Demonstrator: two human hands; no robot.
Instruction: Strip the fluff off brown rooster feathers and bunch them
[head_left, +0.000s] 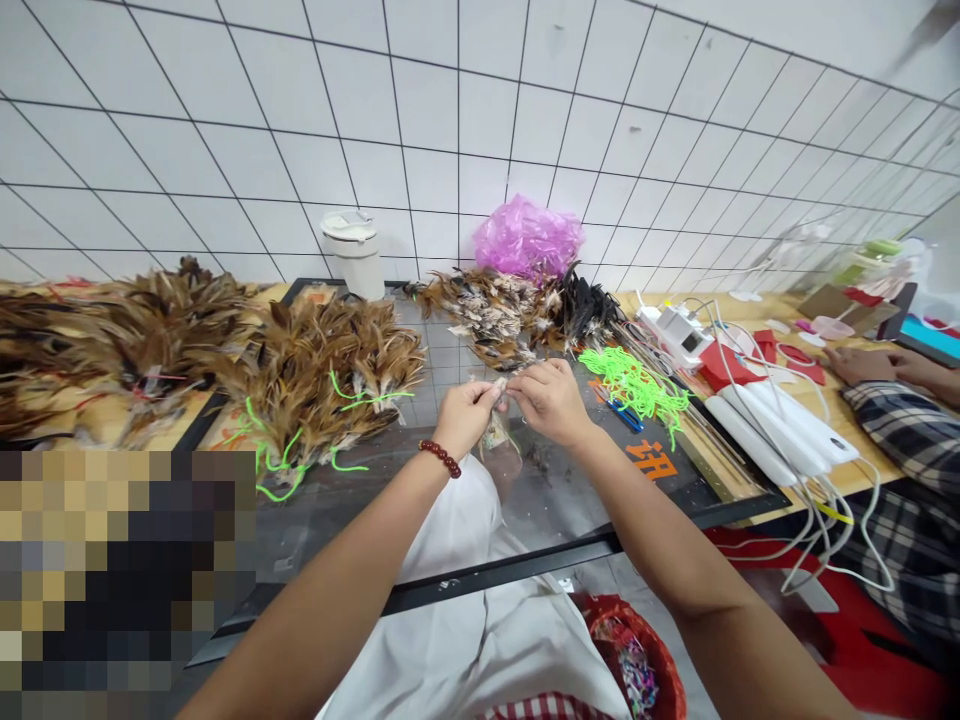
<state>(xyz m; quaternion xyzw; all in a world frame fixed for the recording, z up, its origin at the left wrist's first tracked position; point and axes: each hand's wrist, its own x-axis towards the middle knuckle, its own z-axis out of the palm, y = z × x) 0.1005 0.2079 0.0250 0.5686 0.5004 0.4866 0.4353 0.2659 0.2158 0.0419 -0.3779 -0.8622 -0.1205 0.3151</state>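
Above the dark glass tabletop [420, 490], my left hand [465, 408] is closed in a pinch on a small pale feathery piece [500, 390]. Fingertips of my right hand [551, 400] meet it from the other side, also pinched; the fingers hide most of the piece. Brown feather bundles [322, 360] tied with green cord [360, 400] lie left of my hands. Behind them is a loose pile of mixed brown, pale and black feathers [502, 310]. Bright green cords [637, 385] lie in a heap to the right, beside a blue tool [625, 415].
A pale lidded cup [356, 250] and a pink plastic bag [529, 238] stand by the tiled wall. White power strips and cables [780, 430] lie at right, near another person's hands [862, 365]. Below the table edge is a red basket [671, 660] with scraps. More feathers [112, 340] lie far left.
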